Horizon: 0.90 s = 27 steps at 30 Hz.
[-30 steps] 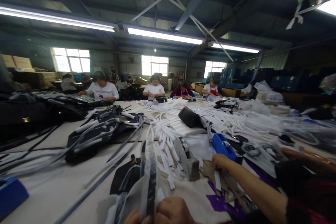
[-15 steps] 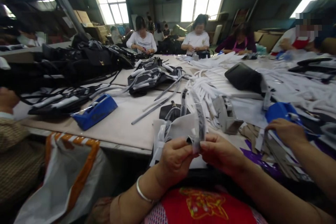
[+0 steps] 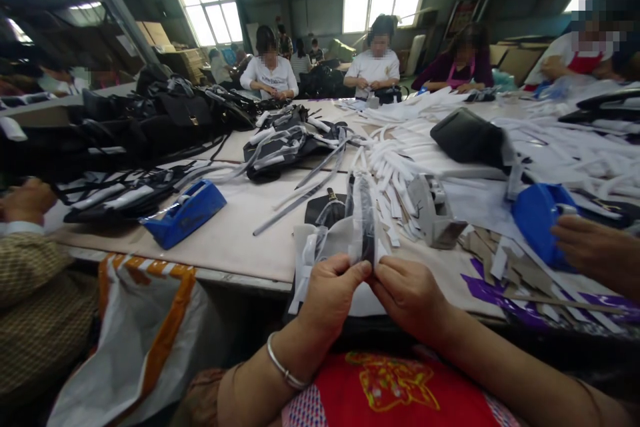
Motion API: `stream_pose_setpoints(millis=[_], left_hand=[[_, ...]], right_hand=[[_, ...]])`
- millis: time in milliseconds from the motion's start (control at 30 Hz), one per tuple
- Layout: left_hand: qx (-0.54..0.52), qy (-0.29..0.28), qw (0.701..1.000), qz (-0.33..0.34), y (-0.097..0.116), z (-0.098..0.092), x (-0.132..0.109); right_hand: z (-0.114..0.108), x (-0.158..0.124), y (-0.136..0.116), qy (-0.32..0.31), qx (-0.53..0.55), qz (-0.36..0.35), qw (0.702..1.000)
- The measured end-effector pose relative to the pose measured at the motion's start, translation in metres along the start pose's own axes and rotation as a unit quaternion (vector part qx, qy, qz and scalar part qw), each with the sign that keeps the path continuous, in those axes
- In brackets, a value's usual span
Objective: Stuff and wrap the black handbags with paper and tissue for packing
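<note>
A dark bag strap [image 3: 364,213] in clear plastic wrap stands up in a loop in front of me. My left hand [image 3: 327,297] pinches its lower end between thumb and fingers. Close against it on the right, my right hand [image 3: 413,293] is closed on the same end; the fingertips partly hide what they grip. Behind the hands lies a black bag [image 3: 316,209] with a metal fitting, partly covered by a white sheet [image 3: 336,235]. A grey tape dispenser [image 3: 435,210] stands to the right of the strap.
Blue tape dispensers [image 3: 187,213] sit left and right. White foam strips [image 3: 395,160] and black bags [image 3: 290,143] cover parts of the table [image 3: 250,257]. Cardboard scraps [image 3: 493,257] lie at right. A white sack [image 3: 125,333] hangs at the table edge. Co-workers' hands [image 3: 595,247] work on both sides.
The strap has turned to face me more squarely, and both my hands have shifted slightly up around its end. At right, a co-worker's hand has moved away from the cardboard scraps.
</note>
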<state>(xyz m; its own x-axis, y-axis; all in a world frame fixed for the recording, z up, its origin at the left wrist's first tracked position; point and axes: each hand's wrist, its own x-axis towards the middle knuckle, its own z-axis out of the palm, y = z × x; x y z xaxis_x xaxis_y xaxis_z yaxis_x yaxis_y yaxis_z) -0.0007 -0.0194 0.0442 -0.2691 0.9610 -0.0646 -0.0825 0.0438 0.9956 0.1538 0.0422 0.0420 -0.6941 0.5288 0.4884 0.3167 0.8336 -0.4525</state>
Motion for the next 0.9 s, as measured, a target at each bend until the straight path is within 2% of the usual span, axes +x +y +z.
stream_pose_setpoints(millis=[100, 167, 233, 300, 367, 400, 433, 467, 500, 533, 600, 667, 700, 733, 800, 867, 900], left_hand=[[0.136, 0.010, 0.983, 0.125, 0.005, -0.006, 0.000], [0.193, -0.026, 0.962, 0.192, 0.007, -0.011, -0.001], [0.232, -0.078, 0.939, 0.240, 0.006, -0.015, -0.003], [0.271, -0.112, 0.916, 0.275, 0.004, -0.016, -0.005], [0.308, -0.138, 0.894, 0.296, 0.002, -0.017, -0.006], [0.322, -0.148, 0.886, 0.298, 0.002, -0.017, -0.006], [0.333, -0.153, 0.882, 0.296, 0.002, -0.018, -0.005], [0.338, -0.153, 0.883, 0.288, 0.003, -0.018, -0.005], [0.333, -0.149, 0.890, 0.272, 0.004, -0.019, -0.004], [0.317, -0.145, 0.904, 0.246, 0.006, -0.020, -0.004], [0.237, -0.152, 0.948, 0.149, 0.008, -0.021, -0.002], [0.087, -0.168, 0.982, 0.018, 0.009, -0.020, 0.000], [0.004, -0.170, 0.985, -0.042, 0.007, -0.018, 0.001], [-0.070, -0.164, 0.980, -0.090, 0.006, -0.016, 0.003], [-0.162, -0.130, 0.968, -0.139, 0.002, -0.010, 0.005], [-0.166, -0.093, 0.972, -0.137, -0.001, -0.004, 0.006], [-0.143, -0.077, 0.979, -0.121, -0.002, -0.002, 0.007]], right_hand=[[-0.010, 0.000, 0.006, -0.057, 0.130, 0.057, 0.988], [-0.019, 0.000, 0.013, -0.103, 0.267, 0.145, 0.947], [-0.023, 0.000, 0.019, -0.142, 0.413, 0.238, 0.868], [-0.020, -0.001, 0.023, -0.170, 0.539, 0.307, 0.766], [-0.013, -0.002, 0.023, -0.169, 0.619, 0.358, 0.679], [-0.010, -0.001, 0.021, -0.156, 0.640, 0.379, 0.650], [-0.006, 0.000, 0.018, -0.139, 0.650, 0.396, 0.634], [-0.004, 0.002, 0.015, -0.121, 0.648, 0.408, 0.632], [-0.003, 0.003, 0.012, -0.102, 0.633, 0.411, 0.648], [-0.004, 0.004, 0.009, -0.090, 0.605, 0.403, 0.681], [-0.006, 0.006, 0.004, -0.076, 0.508, 0.351, 0.783], [-0.009, 0.006, 0.001, -0.054, 0.365, 0.249, 0.896], [-0.009, 0.005, 0.001, -0.039, 0.286, 0.187, 0.939], [-0.008, 0.004, 0.001, -0.022, 0.209, 0.122, 0.970], [-0.003, 0.002, 0.003, 0.007, 0.068, 0.002, 0.998], [0.002, 0.000, 0.005, 0.025, -0.034, -0.074, 0.996], [0.003, -0.001, 0.006, 0.027, -0.062, -0.090, 0.994]])
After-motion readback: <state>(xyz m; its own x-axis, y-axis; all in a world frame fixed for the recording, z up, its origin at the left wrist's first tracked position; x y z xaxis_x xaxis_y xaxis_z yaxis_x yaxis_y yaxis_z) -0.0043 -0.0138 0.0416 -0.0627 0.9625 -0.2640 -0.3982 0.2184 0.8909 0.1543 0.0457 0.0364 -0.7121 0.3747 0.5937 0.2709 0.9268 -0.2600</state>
